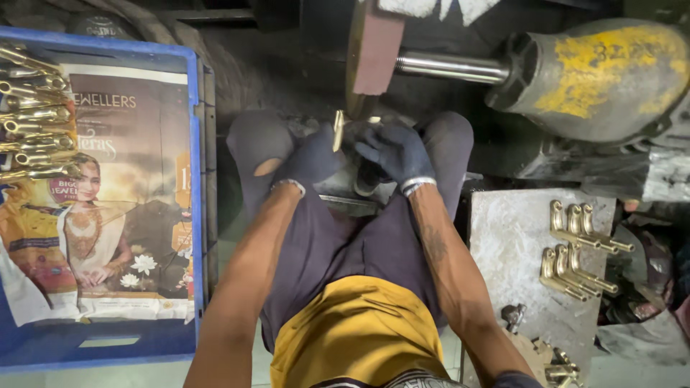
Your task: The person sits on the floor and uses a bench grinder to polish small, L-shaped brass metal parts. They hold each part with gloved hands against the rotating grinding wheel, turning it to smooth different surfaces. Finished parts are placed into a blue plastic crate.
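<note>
Fingers (374,147) of my right hand (395,154) curl around the lower end of a brass piece (338,130); my left hand (309,162) pinches it from the other side, both gloved. Motor (596,75), big and yellow-stained, drives the shaft (451,67) and buffing wheel (370,54) just above. Blue crate (195,179) at left holds polished pieces on newspaper (122,194). Grey slab (510,244) at right carries unfinished brass handles (578,251). I judge it best to present the piece upright to the wheel's lower edge, grip firm, pressure light.
</note>
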